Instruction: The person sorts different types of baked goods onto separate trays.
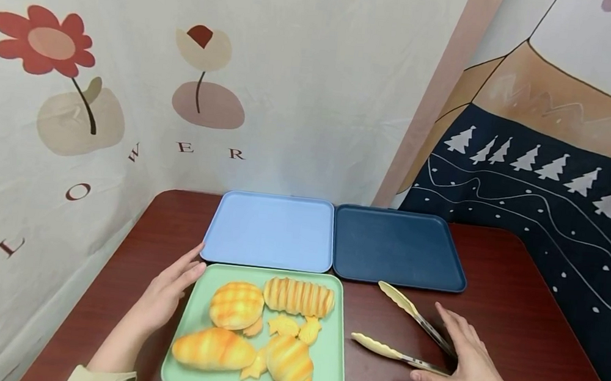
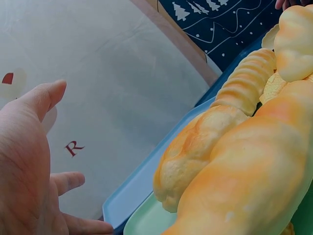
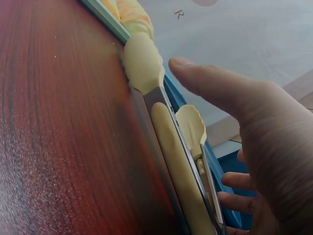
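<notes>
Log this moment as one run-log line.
left hand: open, touching green tray edge | right hand: open, on tongs | bread: on green tray | blue trays: bare

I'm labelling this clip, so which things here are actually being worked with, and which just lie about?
In use: tongs under the right hand; green tray of bread pieces, its edge touched by the left hand.

Lying about: light blue tray; dark blue tray; table.

Head overhead; wrists low, close; share green tray (image 1: pixel 191 308).
</notes>
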